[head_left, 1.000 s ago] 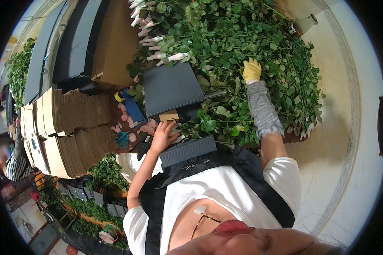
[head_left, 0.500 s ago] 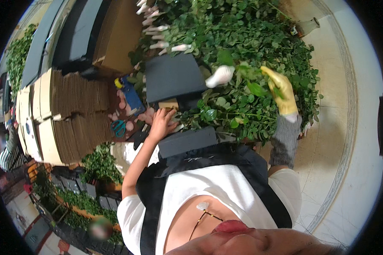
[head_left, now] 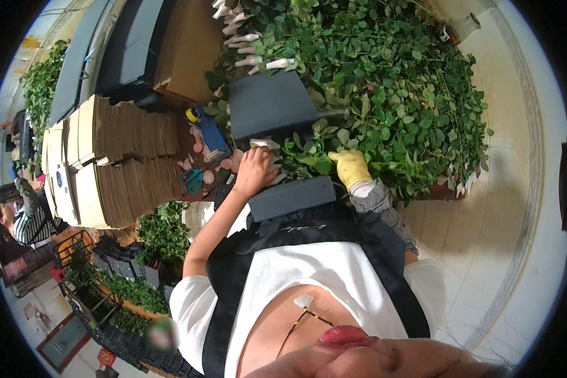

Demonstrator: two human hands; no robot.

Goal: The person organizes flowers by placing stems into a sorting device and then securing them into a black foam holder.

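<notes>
Against your black apron (head_left: 296,232) sits a grey ridged block (head_left: 293,198). Just beyond it, your bare left hand (head_left: 254,171) rests with fingers bent beside a pale-wrapped flower head (head_left: 265,143), which lies in the gap between that block and a dark flat-topped box (head_left: 272,104); whether the fingertips grip it cannot be told. Your right hand, in a yellow glove (head_left: 351,170), curls in over leafy stems (head_left: 305,156) in the same gap; leaves and glove hide whether it grasps one. To your left, teal scissors (head_left: 193,181) lie near scattered pink petals (head_left: 235,159) and a blue tool (head_left: 213,140), beside stacked cardboard (head_left: 135,142). Beyond the box spreads a thick green bed of stems (head_left: 397,82), a clear bottle (head_left: 465,28) at its far right corner. At far left, a co-worker in stripes (head_left: 28,223) stands apart.
</notes>
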